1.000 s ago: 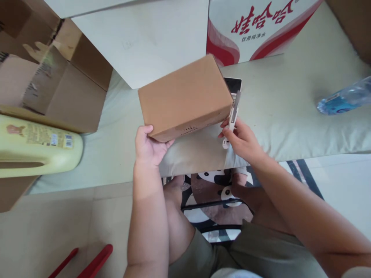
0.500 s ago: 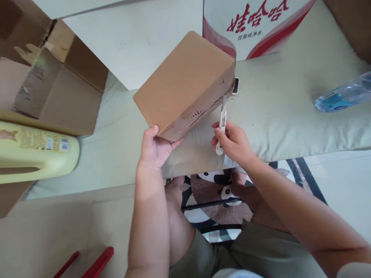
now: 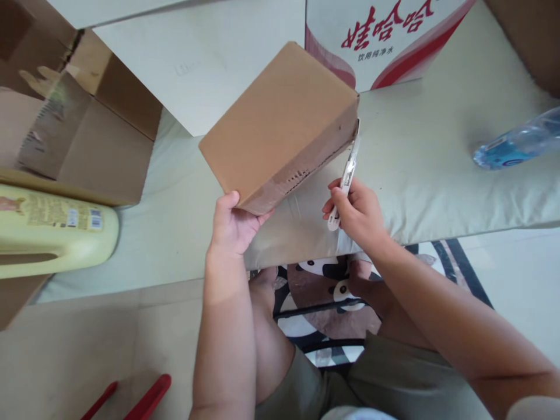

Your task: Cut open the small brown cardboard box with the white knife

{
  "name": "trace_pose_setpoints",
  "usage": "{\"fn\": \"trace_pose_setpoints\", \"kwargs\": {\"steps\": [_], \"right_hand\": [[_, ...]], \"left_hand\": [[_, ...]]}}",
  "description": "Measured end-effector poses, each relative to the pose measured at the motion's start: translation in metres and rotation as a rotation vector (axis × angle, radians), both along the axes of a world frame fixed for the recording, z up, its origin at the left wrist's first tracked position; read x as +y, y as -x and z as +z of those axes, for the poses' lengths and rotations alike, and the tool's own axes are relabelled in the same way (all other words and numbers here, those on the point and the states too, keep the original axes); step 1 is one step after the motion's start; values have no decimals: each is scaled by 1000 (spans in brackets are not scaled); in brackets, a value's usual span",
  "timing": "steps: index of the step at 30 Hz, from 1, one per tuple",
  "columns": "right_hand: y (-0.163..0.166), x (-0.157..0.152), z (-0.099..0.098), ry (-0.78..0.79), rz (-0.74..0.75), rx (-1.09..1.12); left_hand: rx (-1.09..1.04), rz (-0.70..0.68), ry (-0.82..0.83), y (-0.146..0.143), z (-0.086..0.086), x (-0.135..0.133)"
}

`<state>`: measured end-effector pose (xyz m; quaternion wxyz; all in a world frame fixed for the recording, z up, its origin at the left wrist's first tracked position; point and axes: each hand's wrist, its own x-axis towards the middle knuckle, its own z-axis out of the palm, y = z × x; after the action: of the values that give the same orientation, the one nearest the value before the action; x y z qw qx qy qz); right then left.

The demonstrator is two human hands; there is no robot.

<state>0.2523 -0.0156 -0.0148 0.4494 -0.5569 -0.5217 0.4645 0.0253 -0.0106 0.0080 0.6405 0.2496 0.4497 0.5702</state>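
Note:
A brown cardboard box is held tilted over the pale green cloth-covered surface. My left hand grips its near left corner, thumb on the top face and fingers underneath. Along the box's near side runs a taped seam with a jagged slit. My right hand is closed around a white utility knife, its blade out. The blade points away from me and meets the box's right end near the corner; whether its tip is inside the cardboard I cannot tell.
At the left stand an open cardboard carton and a yellow jug lying on its side. Behind the box are a white carton and one with red lettering. A plastic bottle lies at the right.
The knife has moved right along the seam to the box's right end and now slants more to the right. The box has shifted slightly; my left hand keeps its grip.

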Motion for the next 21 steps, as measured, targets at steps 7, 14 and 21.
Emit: {"fn": "trace_pose_setpoints", "kwargs": {"steps": [7, 14, 21], "right_hand": [[1, 1, 3, 41, 0, -17], [4, -2, 11, 84, 7, -64], [18, -12, 16, 95, 202, -192]], "left_hand": [[-32, -17, -20, -2, -5, 0], [-52, -32, -65, -2, -8, 0], [-39, -60, -80, -20, -10, 0]]}}
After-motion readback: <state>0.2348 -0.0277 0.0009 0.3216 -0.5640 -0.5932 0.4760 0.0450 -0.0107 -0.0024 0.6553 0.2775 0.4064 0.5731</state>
